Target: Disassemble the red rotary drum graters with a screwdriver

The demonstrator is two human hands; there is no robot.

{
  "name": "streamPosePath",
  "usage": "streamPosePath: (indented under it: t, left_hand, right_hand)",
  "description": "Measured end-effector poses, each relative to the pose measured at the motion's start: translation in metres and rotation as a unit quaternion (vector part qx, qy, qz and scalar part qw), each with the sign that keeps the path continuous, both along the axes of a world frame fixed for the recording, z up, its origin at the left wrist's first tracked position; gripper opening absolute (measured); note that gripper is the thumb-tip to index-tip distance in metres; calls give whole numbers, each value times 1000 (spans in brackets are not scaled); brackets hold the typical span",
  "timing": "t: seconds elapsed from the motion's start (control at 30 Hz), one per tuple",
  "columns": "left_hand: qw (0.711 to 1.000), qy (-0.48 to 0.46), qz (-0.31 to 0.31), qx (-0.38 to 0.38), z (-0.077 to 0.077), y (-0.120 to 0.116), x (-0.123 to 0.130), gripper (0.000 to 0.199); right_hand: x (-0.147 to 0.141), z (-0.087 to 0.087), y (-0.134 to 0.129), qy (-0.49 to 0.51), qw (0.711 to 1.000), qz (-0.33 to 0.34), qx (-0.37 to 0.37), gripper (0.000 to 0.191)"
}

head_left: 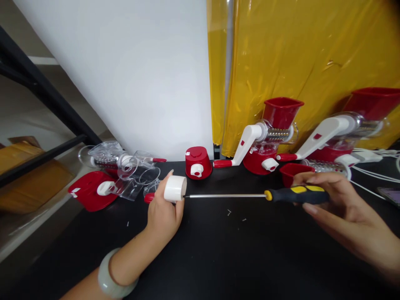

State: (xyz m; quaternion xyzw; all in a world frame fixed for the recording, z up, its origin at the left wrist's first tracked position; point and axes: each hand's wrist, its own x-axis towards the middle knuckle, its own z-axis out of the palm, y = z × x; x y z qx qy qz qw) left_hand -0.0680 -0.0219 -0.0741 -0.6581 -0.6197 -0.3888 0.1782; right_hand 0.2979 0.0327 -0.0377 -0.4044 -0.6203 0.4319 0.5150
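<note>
My left hand (165,212) is closed around a white crank handle (174,188), its round hub turned to the right. A red grip (149,197) shows past the far side of that hand. In my right hand (334,208) is a screwdriver (296,195), held by its black and yellow handle with fingers and thumb. Its long shaft lies level, and the tip reaches the hub's right face; what it meets inside is hidden. Small screws (229,212) lie on the black table (212,258) below the shaft.
A red base (198,162) stands behind the shaft. Two red and white rotary graters (275,137) stand at the back right, near white cables (371,171). Another red base (92,191) lies at left with clear plastic parts (131,183). A black metal frame (50,91) borders the left side.
</note>
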Motion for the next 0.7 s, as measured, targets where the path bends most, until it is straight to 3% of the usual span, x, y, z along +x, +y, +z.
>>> streamPosePath:
  t: [0.13, 0.27, 0.37, 0.47, 0.53, 0.63, 0.7]
  left_hand:
    - [1000, 14, -11, -3, 0, -2, 2, 49]
    - [1000, 8, -13, -4, -1, -2, 1, 49]
    - [1000, 4, -3, -3, -2, -1, 0, 52]
    - [1000, -9, 3, -10, -3, -1, -2, 57]
    - [1000, -13, 6, -9, -2, 0, -2, 58]
    - [1000, -2, 8, -5, -1, 0, -1, 54]
    - [1000, 8, 2, -6, 0, 1, 0, 51]
  right_hand:
    - [5, -2, 1, 97, 990, 52, -83, 46]
    - [3, -5, 3, 38, 991, 112, -61, 51]
    - [-2, -3, 3, -50, 995, 57, -63, 47]
    - [-4, 2, 1, -50, 998, -28, 7, 28]
    - [-3, 5, -1, 5, 1000, -16, 9, 30]
    - [0, 4, -3, 112, 991, 30, -69, 52]
    - [-1, 1, -3, 129, 987, 41, -91, 44]
